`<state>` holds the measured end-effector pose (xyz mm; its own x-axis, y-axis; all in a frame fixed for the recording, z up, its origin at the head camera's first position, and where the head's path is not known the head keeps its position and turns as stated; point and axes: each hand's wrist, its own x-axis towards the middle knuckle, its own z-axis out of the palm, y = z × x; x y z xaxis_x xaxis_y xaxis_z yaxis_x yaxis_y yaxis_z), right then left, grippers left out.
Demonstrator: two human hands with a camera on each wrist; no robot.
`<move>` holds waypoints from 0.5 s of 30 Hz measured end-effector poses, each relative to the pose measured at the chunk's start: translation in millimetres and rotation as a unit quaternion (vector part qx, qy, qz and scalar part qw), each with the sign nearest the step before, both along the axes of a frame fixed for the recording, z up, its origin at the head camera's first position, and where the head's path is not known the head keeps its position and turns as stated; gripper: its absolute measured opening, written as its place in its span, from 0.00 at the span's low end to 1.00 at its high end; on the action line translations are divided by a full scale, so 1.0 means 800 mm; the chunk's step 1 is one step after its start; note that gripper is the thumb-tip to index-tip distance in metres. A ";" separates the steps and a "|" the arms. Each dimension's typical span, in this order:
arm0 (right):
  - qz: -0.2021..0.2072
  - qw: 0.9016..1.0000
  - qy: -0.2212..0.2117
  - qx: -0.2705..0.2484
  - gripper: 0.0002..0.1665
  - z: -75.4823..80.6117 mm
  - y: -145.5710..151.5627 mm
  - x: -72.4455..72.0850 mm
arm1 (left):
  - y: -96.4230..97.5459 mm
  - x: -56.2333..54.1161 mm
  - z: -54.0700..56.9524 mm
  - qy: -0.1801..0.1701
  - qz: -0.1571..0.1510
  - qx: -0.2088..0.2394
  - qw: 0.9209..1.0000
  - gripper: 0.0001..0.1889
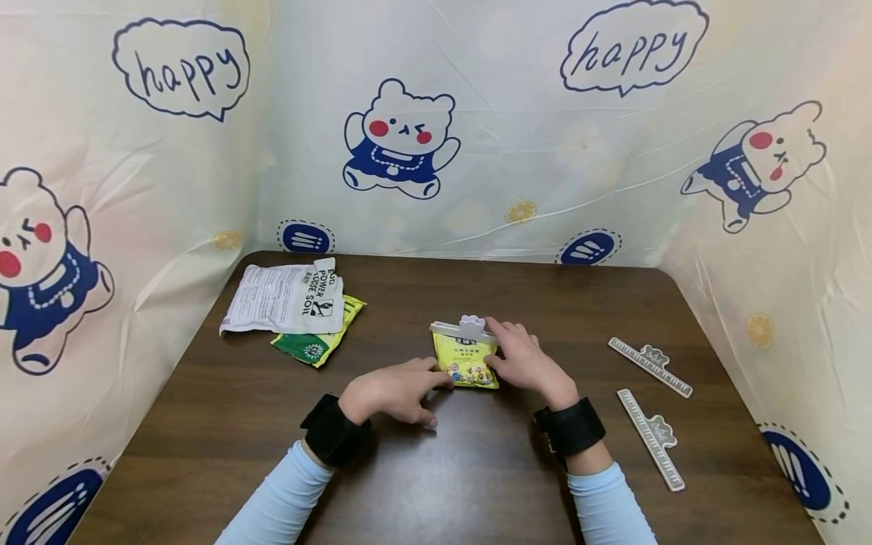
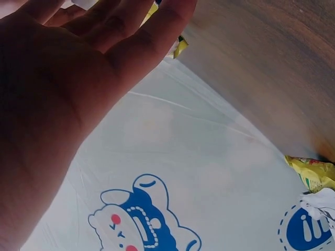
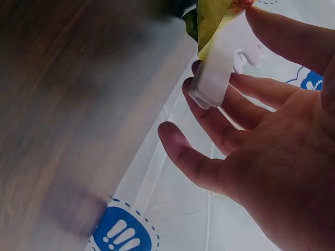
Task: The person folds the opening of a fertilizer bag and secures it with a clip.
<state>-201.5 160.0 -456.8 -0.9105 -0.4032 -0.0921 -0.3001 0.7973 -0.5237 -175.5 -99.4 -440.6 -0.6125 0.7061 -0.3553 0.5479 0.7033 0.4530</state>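
Note:
A small yellow packet (image 1: pixel 466 360) with printed figures lies on the table in the head view, a white sealing clip (image 1: pixel 471 328) across its top edge. My right hand (image 1: pixel 527 362) is at its right side, fingertips at the clip's end and thumb by the lower corner. In the right wrist view the clip's white end (image 3: pixel 212 83) shows beside loosely spread fingers, with part of the packet (image 3: pixel 213 23) above. My left hand (image 1: pixel 398 390) has its fingertips at the packet's lower left corner, fingers relaxed and thumb apart. The left wrist view shows mostly that palm (image 2: pixel 57 94).
At the back left, a white printed bag (image 1: pixel 279 299) overlaps a green and yellow packet (image 1: pixel 319 341). Two more white clips, one farther back (image 1: pixel 650 367) and one nearer (image 1: pixel 652 440), lie at the right on the brown table (image 1: pixel 450 469). Printed sheeting surrounds the table's back and sides.

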 end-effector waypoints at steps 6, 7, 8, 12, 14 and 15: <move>-0.002 1.000 -0.016 -0.001 0.42 0.000 0.001 0.000 | 0.001 0.001 0.002 0.004 -0.001 0.001 1.000 0.32; -0.003 1.000 -0.020 0.000 0.43 0.000 0.001 0.000 | 0.001 0.001 0.002 0.005 -0.002 0.002 1.000 0.32; -0.004 1.000 -0.023 0.002 0.43 0.000 0.001 0.001 | 0.001 0.002 0.002 0.005 -0.003 0.001 1.000 0.32; -0.004 1.000 -0.017 0.008 0.41 0.002 0.001 0.001 | 0.001 0.001 0.002 0.007 -0.008 -0.001 1.000 0.32; 0.003 1.000 0.001 0.000 0.37 0.003 -0.001 0.002 | 0.001 0.001 0.002 0.007 -0.009 -0.004 1.000 0.31; 0.009 1.000 0.010 -0.007 0.35 0.003 -0.004 0.003 | 0.001 0.001 0.001 0.008 -0.010 -0.007 1.000 0.29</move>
<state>-199.4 157.1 -454.4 -0.9045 -0.4209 -0.0681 -0.3253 0.7844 -0.5281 -174.9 -98.7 -439.4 -0.6040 0.7137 -0.3548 0.5698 0.6979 0.4340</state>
